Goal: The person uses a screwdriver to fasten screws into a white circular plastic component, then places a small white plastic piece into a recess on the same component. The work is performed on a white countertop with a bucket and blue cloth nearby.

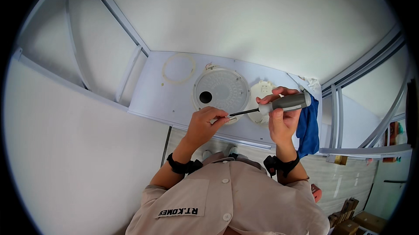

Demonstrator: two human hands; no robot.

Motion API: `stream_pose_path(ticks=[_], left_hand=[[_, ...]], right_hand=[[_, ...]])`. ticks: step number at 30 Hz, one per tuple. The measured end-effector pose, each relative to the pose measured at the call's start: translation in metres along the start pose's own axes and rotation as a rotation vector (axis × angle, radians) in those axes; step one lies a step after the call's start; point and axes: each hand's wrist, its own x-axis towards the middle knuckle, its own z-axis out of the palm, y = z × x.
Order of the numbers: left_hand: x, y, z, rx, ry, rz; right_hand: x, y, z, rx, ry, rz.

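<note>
My right hand (281, 121) is closed round the grey handle of a screwdriver (290, 102), its dark shaft pointing left. At the shaft's tip, the fingers of my left hand (202, 126) are pinched together; whatever they hold is too small to make out. Just beyond that hand lies a round white unit (227, 84) with a translucent patterned cover and a black disc (205, 97) on it. Partly behind my right hand and the screwdriver sits a round cream-coloured base (262, 87) with moulded fittings.
All this lies on a white shelf (150, 91) between white walls and metal frame bars. A thin cream ring (164, 69) rests at the far left. Blue cloth (309, 126) drapes over the right end, near crumpled white material (312, 82). Cardboard boxes (369, 221) stand on the floor at lower right.
</note>
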Motion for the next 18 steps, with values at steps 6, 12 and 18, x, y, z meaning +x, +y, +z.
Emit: stream_pose_path(ticks=[6, 12, 18], left_hand=[[0.0014, 0.0050, -0.0016, 0.031, 0.005, 0.038], [0.0019, 0.0053, -0.0025, 0.041, -0.004, 0.073], [0.0021, 0.0048, -0.0038, 0.045, -0.016, 0.098]], right_hand=[[-0.0020, 0.0027, 0.0021, 0.033, -0.006, 0.031], [-0.0005, 0.0064, -0.0011, 0.032, -0.033, 0.033], [-0.0003, 0.0076, -0.0022, 0.039, -0.007, 0.054]])
